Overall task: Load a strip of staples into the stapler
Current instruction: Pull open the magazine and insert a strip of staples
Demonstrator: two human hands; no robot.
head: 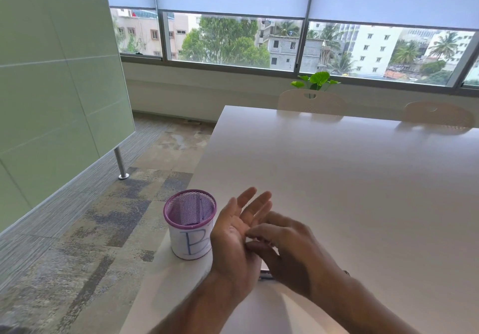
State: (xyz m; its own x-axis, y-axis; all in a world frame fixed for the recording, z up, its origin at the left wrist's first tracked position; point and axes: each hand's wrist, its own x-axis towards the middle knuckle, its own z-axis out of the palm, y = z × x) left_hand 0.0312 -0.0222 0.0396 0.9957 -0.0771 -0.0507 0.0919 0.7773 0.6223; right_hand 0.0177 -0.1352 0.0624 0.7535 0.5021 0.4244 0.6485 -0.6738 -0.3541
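Up close, the left hand (234,240) lies palm-up with fingers spread, its grip open, while the right hand (287,245) pinches at that palm; whether its grip holds staples cannot be told. Only a thin metallic sliver (265,274), perhaps the stapler, peeks out beneath the hands. Beside them a round purple mesh cup (190,223) with a paper band stands on the smooth, glossy white worktop (350,178), with patchy carpet below and wide windows beyond.

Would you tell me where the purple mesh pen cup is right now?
The purple mesh pen cup stands at the table's near-left corner, just left of the open left hand.
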